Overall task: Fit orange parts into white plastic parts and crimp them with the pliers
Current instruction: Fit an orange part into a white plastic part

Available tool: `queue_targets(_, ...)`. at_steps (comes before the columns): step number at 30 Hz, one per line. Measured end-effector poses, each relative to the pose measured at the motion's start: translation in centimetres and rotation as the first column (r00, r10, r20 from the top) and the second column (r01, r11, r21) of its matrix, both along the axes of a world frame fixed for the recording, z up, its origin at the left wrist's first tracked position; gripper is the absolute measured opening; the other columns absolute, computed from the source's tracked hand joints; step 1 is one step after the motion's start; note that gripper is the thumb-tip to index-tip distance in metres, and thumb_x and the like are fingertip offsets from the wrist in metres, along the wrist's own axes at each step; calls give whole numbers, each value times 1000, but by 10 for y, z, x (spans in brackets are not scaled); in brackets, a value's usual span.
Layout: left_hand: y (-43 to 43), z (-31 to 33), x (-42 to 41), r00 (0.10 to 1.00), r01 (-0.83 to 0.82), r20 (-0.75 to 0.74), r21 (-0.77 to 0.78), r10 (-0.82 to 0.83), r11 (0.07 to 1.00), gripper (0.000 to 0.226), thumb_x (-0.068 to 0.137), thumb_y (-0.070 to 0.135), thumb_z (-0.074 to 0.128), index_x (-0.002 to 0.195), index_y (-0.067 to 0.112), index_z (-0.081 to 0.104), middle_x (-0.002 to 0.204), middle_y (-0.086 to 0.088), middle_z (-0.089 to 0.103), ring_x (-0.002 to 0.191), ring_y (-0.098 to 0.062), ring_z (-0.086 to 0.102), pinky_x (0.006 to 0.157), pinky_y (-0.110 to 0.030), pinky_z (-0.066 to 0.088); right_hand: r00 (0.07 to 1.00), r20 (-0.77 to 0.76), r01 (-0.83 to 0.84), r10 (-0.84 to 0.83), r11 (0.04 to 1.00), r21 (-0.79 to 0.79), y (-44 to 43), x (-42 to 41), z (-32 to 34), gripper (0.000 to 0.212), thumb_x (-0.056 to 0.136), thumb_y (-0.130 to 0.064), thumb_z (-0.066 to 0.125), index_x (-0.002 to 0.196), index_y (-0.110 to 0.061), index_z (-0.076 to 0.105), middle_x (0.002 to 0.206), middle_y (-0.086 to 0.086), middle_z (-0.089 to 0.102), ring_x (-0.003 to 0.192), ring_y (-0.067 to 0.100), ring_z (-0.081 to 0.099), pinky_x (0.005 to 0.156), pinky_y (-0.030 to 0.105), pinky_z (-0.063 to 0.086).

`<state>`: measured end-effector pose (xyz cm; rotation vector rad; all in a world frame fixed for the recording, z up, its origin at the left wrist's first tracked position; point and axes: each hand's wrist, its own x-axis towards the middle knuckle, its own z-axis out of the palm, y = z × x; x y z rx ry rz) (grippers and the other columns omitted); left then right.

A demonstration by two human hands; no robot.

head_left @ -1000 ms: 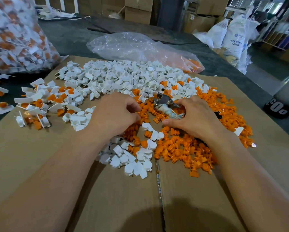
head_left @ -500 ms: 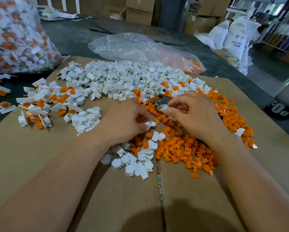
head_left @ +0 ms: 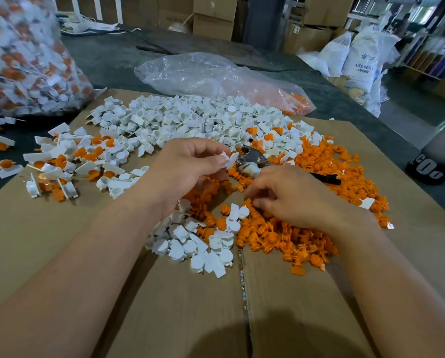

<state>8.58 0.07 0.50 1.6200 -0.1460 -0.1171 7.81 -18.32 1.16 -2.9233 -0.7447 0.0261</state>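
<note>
Cardboard worktop (head_left: 48,241), boxes (head_left: 213,19) behind | left hand (head_left: 187,171) grip pinches white part (head_left: 228,158) | right hand (head_left: 293,197) grip unclear, curled over orange parts (head_left: 280,236)

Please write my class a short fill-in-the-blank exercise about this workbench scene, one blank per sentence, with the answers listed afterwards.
1. The left hand pinches a ____ plastic part.
2. The right hand touches a pile of parts coloured ____.
3. The metal tool lying unheld on the parts, beyond both hands, is a pair of ____.
4. The brown sheet beneath the piles is ____.

Answers: white; orange; pliers; cardboard.
</note>
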Motion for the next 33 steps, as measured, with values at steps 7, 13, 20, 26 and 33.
queue_targets(7,0,2,-1,995,1,-97,-102,-11,995,20,86,1,57,86,15,71,71,0,68,62,-8,63,51,-17,48,999,13,50,-53,989,140,-1,1,-2,31,92,-14,51,121,-25,57,100,-8,48,92,7,47,74,18,37)
queue_targets(13,-1,3,0,991,6,-126,-238,-37,971,10,82,-2,60,78,5,66,66,-6,67,61,-13,65,58,-19,54,990,-127,139,-66,642,754,5,-5,5,33,92,0,48,97,-32,56,97,-6,60,81,3,64,70,13,49)
queue_targets(20,-2,5,-2,982,83,-140,-281,-126,956,16,80,-9,57,70,3,59,73,-13,66,62,-15,67,55,-20,54,967,-246,186,60,494,850,11,-6,4,32,91,7,46,106,-18,57,99,-3,58,85,6,66,77,17,52)
queue_targets(26,-3,5,-2,980,82,-149,-299,-132,951,16,81,-9,56,86,5,61,69,-10,67,59,-15,66,53,-21,55,965,-249,179,76,503,845,13,-7,3,32,89,8,49,87,-21,60,92,-2,60,80,2,64,74,15,51)
queue_targets(33,-3,4,-3,977,100,-157,-249,-142,963,20,80,-9,57,92,3,67,74,-12,69,66,-16,69,61,-21,56,977,-213,176,10,526,832,13,-5,0,31,87,6,53,86,-23,61,92,-6,63,80,4,66,75,18,53)
